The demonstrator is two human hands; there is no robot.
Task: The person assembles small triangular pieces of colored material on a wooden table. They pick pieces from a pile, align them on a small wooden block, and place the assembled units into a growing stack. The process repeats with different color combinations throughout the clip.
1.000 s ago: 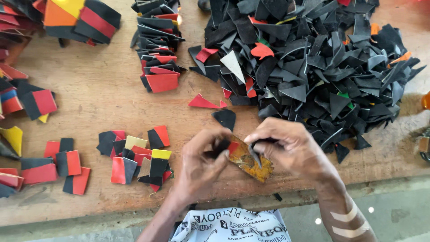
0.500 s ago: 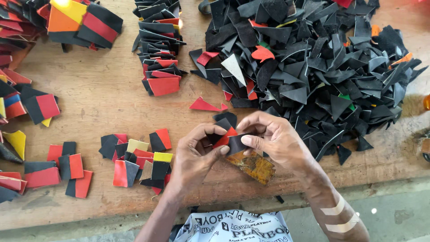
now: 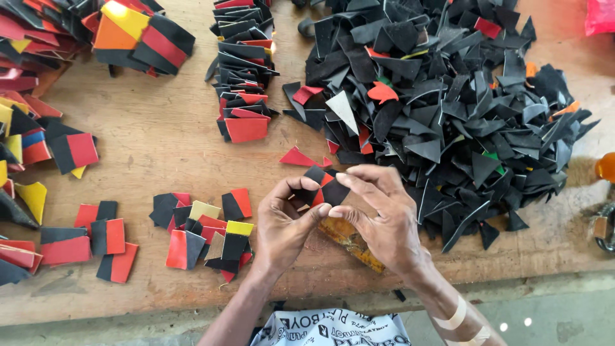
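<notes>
Both hands meet above the wooden table [image 3: 166,134] near its front edge. My left hand [image 3: 285,224] and my right hand [image 3: 381,214] pinch a small joined piece of black and red material [image 3: 323,187] between thumbs and fingertips, holding it just off the surface. Under my right palm lies a yellow-brown stained flat block [image 3: 349,242]. A loose red triangle [image 3: 296,157] rests on the table just beyond the hands.
A big heap of black scraps [image 3: 448,102] fills the back right. A stack of black-red pieces [image 3: 243,83] stands at the back centre. Joined red, black and yellow pieces [image 3: 205,234] lie left of the hands, more [image 3: 38,147] along the left edge.
The hands have lifted from the stained block and brought the small black and red piece up between the fingertips, a little further from the table edge.
</notes>
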